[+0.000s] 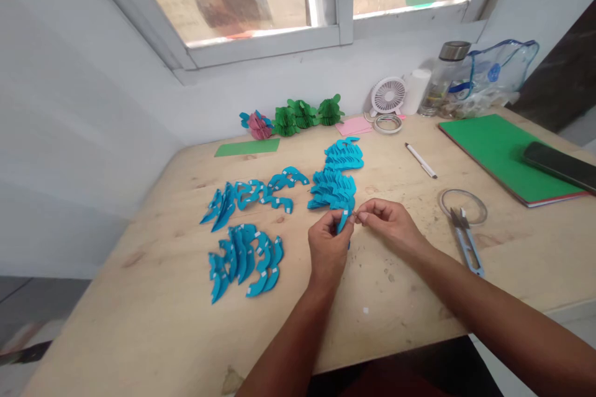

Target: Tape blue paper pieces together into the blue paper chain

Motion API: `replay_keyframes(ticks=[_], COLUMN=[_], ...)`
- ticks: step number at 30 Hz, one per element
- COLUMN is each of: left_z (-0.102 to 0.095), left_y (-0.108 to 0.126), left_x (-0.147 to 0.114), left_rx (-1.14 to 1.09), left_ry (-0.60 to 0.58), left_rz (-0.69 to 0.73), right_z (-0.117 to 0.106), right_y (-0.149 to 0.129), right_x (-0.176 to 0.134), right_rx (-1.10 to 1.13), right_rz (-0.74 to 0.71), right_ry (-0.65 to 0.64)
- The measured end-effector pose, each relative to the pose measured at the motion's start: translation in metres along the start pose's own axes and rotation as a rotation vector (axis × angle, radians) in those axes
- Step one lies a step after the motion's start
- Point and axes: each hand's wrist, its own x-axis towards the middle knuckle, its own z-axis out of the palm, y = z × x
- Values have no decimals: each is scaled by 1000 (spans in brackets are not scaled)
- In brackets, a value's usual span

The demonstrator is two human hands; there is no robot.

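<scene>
Between the thumb and fingers of my left hand (326, 240) is a curved blue paper piece (343, 219) with a small white square on it. My right hand (386, 221) meets it at the fingertips, pinched closed; whatever sits in that pinch is too small to make out. Just beyond my hands lie two stacks of blue paper pieces, a nearer one (331, 188) and a farther one (343, 154). On the left are more blue curved pieces in an upper group (249, 193) and a lower group (246, 257), many bearing white squares.
Thread snips (467, 242) lie against a ring of tape (484, 205) on the right. Behind them are a white pen (421, 160), a green folder (493, 152) and a dark phone (561, 163). Green paper figures (302, 115), a small fan (388, 96) and a bottle (442, 77) stand along the wall.
</scene>
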Motion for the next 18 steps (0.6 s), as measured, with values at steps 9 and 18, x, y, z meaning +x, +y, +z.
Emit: replay_keyframes(ticks=[9,18], left_z=[0,1], left_y=[-5,-3], left_x=[0,-1], left_rx=[38,44], left_ry=[-35,-35], left_rz=[37,21], right_z=[1,0], right_y=[-3,0], right_x=[0,1], right_rx=[-21,-36], right_rz=[55,50], right_ry=[38,45])
